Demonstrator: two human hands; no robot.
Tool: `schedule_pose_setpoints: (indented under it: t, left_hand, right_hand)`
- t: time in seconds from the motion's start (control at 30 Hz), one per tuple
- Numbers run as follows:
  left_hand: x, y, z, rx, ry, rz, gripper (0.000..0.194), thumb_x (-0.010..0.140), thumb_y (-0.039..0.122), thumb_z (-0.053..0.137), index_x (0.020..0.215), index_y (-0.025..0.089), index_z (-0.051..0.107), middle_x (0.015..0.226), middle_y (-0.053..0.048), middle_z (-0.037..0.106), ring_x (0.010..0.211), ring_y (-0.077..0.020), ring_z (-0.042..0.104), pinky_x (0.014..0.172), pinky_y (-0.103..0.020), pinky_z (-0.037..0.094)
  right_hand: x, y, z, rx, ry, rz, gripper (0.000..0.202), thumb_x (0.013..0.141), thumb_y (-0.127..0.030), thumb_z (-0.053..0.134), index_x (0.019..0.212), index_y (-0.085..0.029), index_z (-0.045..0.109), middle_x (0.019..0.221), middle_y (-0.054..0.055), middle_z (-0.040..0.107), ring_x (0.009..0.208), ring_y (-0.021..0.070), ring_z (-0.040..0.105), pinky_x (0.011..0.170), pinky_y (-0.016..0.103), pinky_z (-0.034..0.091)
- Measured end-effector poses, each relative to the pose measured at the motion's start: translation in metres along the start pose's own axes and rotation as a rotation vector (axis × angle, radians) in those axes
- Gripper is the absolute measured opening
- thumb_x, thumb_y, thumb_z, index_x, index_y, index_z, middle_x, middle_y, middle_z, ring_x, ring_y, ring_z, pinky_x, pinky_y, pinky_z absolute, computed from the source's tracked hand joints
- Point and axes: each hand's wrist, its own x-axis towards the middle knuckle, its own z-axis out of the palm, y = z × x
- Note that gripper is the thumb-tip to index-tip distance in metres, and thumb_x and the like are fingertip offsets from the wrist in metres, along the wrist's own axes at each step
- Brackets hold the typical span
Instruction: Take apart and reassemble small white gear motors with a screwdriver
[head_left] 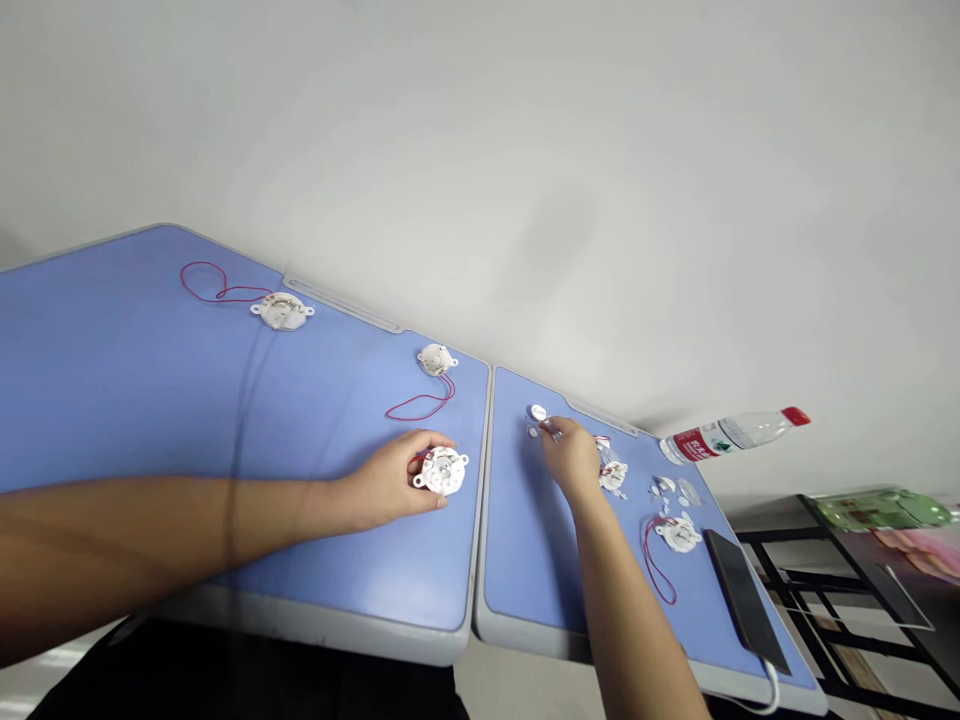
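Observation:
My left hand point(390, 480) grips a round white plastic housing point(442, 471) with two side tabs, low over the left blue table; a bit of red wire shows at its fingers. On the right table, my right hand point(568, 450) has its fingers pinched beside a small white disc point(538, 411) and tiny pieces; what they hold is too small to make out. Another white housing point(436, 360) with a red wire loop lies behind my left hand. Just right of my right hand sits a partly hidden housing point(613, 474). A further housing point(679, 534) with red wire lies nearer the front.
One more wired housing point(283, 311) lies at the back left. Small clear and white parts point(684, 492) are scattered near a water bottle point(731, 436) and a phone point(744, 600) with a cable. A gap point(482, 480) separates the tables; a dark rack point(862, 590) stands at right.

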Motion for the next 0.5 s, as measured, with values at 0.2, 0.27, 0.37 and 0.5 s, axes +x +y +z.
schedule_pose_setpoints:
  t: [0.2,0.27,0.37,0.5]
  left_hand:
    - [-0.001,0.000,0.000,0.000,0.001,-0.008,0.052,0.058,0.018,0.073,0.108,0.020,0.057,0.100,-0.004,0.064,0.093,-0.0212,0.065,0.082,-0.034,0.053]
    - [-0.001,0.000,0.000,0.003,-0.002,-0.011,0.053,0.059,0.019,0.073,0.109,0.020,0.056,0.100,-0.004,0.064,0.093,-0.0213,0.065,0.082,-0.035,0.053]
    - [0.000,-0.001,0.000,0.003,0.002,-0.019,0.054,0.058,0.019,0.073,0.109,0.020,0.056,0.101,-0.004,0.064,0.093,-0.0216,0.065,0.083,-0.035,0.053]
    - [0.000,-0.001,0.000,0.008,0.006,-0.017,0.054,0.058,0.019,0.073,0.109,0.020,0.056,0.101,-0.005,0.065,0.094,-0.0217,0.065,0.083,-0.035,0.053]
  right_hand:
    - [0.003,0.012,0.010,-0.078,-0.041,-0.050,0.023,0.080,-0.024,0.052,0.091,-0.021,0.072,0.093,0.009,0.071,0.084,0.0245,0.063,0.069,0.031,0.042]
    - [0.002,0.014,0.012,-0.084,-0.049,-0.061,0.023,0.080,-0.026,0.053,0.093,-0.022,0.072,0.095,0.008,0.071,0.086,0.0243,0.064,0.069,0.031,0.042]
    - [0.000,0.016,0.011,-0.091,-0.053,-0.067,0.022,0.080,-0.028,0.053,0.090,-0.021,0.071,0.095,0.009,0.072,0.087,0.0244,0.064,0.070,0.031,0.043]
    - [-0.004,0.015,0.008,-0.101,-0.057,-0.070,0.017,0.078,-0.029,0.054,0.082,-0.020,0.068,0.091,0.008,0.071,0.086,0.0247,0.063,0.071,0.031,0.042]
